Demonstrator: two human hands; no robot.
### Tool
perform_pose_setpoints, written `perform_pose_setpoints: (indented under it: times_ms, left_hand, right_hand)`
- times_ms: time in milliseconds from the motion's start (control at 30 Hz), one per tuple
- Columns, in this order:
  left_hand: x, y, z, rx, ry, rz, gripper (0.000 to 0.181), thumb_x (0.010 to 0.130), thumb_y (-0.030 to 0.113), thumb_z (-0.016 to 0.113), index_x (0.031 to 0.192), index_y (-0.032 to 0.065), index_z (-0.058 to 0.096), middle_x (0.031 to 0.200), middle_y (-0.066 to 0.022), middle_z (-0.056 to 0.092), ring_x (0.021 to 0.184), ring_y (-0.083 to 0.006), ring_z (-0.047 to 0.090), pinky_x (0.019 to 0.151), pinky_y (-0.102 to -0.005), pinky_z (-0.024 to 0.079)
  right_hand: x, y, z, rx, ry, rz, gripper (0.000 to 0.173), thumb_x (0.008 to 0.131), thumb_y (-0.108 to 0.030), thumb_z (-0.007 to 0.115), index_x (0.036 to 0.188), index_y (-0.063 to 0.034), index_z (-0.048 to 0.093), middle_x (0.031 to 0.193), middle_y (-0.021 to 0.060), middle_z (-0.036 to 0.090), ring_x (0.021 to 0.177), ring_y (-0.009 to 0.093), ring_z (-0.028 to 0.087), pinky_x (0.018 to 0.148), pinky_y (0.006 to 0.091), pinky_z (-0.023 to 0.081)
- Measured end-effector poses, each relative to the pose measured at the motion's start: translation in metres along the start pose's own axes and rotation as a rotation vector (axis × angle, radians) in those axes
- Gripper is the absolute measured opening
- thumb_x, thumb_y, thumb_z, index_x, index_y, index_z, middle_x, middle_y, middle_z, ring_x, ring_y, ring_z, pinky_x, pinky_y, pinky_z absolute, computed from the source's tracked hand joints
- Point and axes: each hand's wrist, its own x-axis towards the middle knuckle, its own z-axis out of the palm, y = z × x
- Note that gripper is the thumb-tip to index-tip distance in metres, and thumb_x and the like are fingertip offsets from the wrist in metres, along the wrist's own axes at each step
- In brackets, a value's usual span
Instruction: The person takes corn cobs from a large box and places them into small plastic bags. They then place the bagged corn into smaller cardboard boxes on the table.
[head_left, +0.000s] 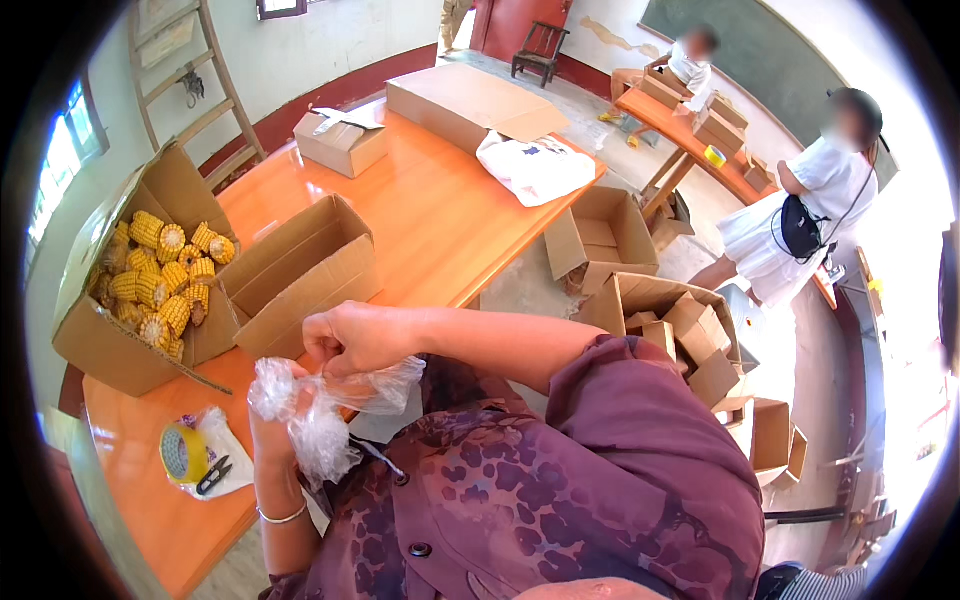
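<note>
Crumpled clear plastic film or bags (322, 435) bunch up between my two hands, close to my body at the table edge. My left hand (271, 429) grips this plastic from below, partly hidden by it. Just above, my right hand (361, 337) is bent with its fingers pinched on the plastic. Beyond the hands stands an open-topped cardboard box (304, 319). To its left, a larger tilted carton (120, 364) holds several cut pieces of yellow corn cob (174, 277). Nearer on the table lie a roll of yellow tape (184, 454) and black thread snips (215, 475) on a white bag or sheet (236, 469).
A small box (341, 146), a long flat carton (480, 101) and a white printed bag (536, 169) occupy the table's far part. Cartons (600, 232) stand on the floor to the right, one filled with smaller boxes (694, 330). Two people (825, 180) are near another table.
</note>
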Motion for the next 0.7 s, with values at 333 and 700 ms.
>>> perform_pose_setpoints:
  times_ms: [333,700]
  left_hand:
    - [-0.009,0.015,0.004,0.707,-0.302,0.287,0.02,0.068,0.004,0.062,0.087,-0.0018,0.065,0.081,-0.0183,0.065,0.076,-0.0364,0.063,0.068,-0.0365,0.048]
    - [-0.016,0.015,-0.007,0.959,0.056,0.445,0.043,0.069,0.01,0.066,0.112,0.0055,0.065,0.092,-0.0188,0.065,0.085,-0.0369,0.061,0.078,-0.0417,0.048]
  right_hand:
    - [-0.003,0.004,0.006,-0.292,-0.134,-0.127,0.009,0.074,-0.005,0.064,0.082,-0.0027,0.06,0.082,0.0135,0.063,0.079,0.031,0.061,0.067,0.0372,0.048]
    - [-0.012,-0.026,0.004,-0.798,-0.19,0.142,0.013,0.077,-0.01,0.058,0.084,-0.0023,0.067,0.086,0.0209,0.065,0.083,0.038,0.064,0.073,0.0435,0.052]
